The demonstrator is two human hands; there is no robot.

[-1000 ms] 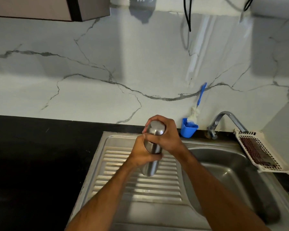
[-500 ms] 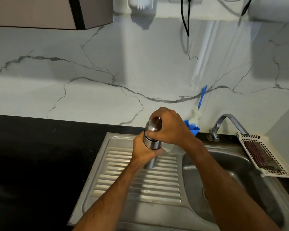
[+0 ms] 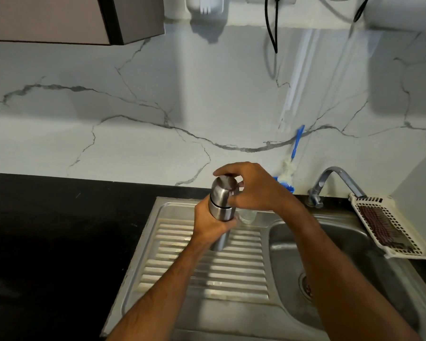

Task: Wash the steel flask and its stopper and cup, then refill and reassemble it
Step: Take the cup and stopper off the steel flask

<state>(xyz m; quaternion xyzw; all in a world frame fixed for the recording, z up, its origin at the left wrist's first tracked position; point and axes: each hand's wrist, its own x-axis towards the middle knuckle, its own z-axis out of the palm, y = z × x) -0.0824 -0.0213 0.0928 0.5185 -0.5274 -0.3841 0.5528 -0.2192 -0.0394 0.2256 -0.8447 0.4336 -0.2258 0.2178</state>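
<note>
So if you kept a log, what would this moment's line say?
step: cup on flask | left hand: grips steel flask body | right hand: fingers around cup | place: above sink drainboard | tap: no water seen

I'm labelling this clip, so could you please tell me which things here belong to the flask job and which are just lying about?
In the job:
steel flask, gripped by the left hand
cup, held by the right hand
tap
sink

Lying about:
blue brush
white basket
hanging cables

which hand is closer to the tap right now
Right. The right hand grips the flask's cup, just left of the tap. The left hand grips the flask body lower down, farther left.
</note>
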